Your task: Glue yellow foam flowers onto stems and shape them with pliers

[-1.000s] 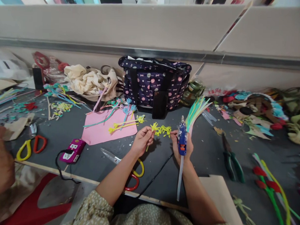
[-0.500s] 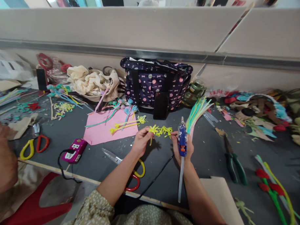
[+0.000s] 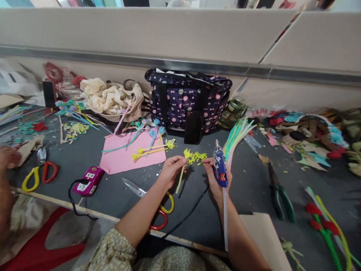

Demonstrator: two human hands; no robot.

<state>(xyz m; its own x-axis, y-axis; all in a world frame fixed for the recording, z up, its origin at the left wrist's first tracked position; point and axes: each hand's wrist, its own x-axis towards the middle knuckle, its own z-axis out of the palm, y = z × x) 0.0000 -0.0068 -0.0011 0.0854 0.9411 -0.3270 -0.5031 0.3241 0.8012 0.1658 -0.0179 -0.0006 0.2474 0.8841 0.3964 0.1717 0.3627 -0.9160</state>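
The table (image 3: 246,181) is ending at six o'clock; a spotted bag (image 3: 182,97) is limiting reach at twelve. The left hand (image 3: 171,170), at nine, is pinching; the right hand (image 3: 212,178), at three, is gripping a glue gun (image 3: 220,164), tip best kept off skin. Scissors (image 3: 134,187) are crowding seven. At centre, the left-held yellow flower (image 3: 187,153) is wanting steady pinching beneath its petals, beside yellow snippets (image 3: 200,156).

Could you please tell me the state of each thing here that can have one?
Glue gun: in right hand, glue stick protruding
Yellow flower: pinched by left hand
Central phone: upright, screen dark
Patterned bag: standing upright
Pink sheet: partly covered
Purple power strip: black plug inserted
Pliers: lying, handles apart
Near scissors: partly hidden by left arm
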